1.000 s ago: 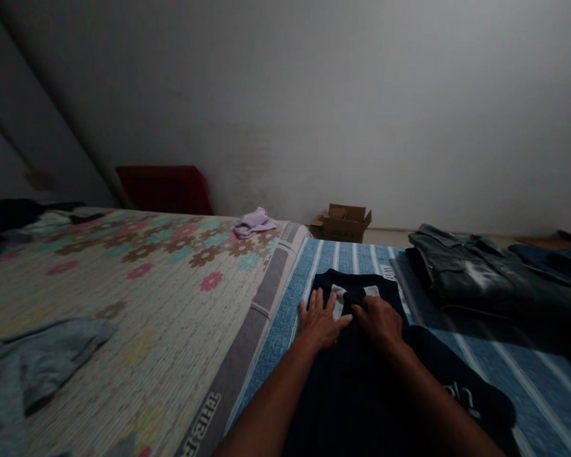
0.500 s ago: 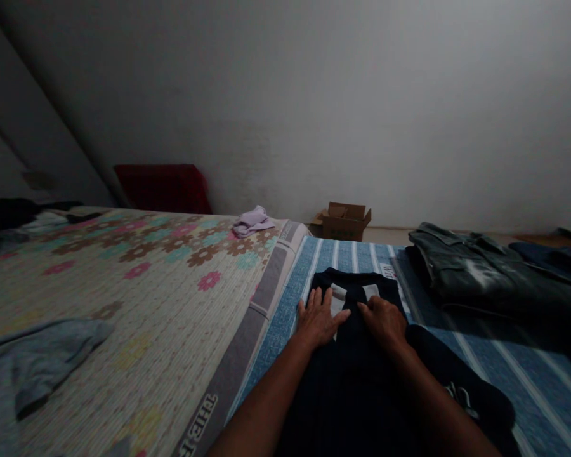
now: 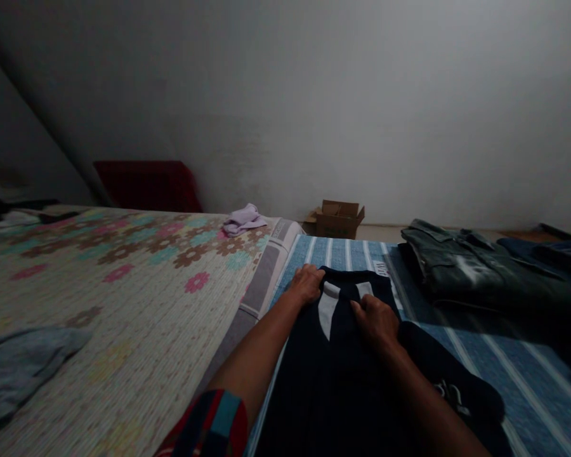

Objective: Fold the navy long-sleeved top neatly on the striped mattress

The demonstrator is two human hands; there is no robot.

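Note:
A dark navy garment (image 3: 342, 374) with pale grey panels and a ribbed far edge lies on a blue striped sheet (image 3: 309, 251). My left hand (image 3: 307, 284) is at its far left corner, fingers curled over the edge. On the right panel, my right hand (image 3: 375, 317) is closed with thumb and fingertips pinching the cloth. Folded cloth with a white print bulges out at the garment's right side. White lettering shows beside the far right corner. The near end is dark and partly behind my right forearm.
Folded dark denim (image 3: 476, 266) is stacked on the right, with more blue denim (image 3: 561, 257) behind. A flower-patterned mattress (image 3: 157, 304) adjoins on the left, bearing a lilac cloth (image 3: 244, 220) and a grey cloth (image 3: 28, 365). An open cardboard box (image 3: 337, 222) stands by the wall.
My left hand has moved from lying flat on the left grey panel to the garment's far left corner, uncovering the panel. My right hand stays near the right panel. The view has shifted slightly.

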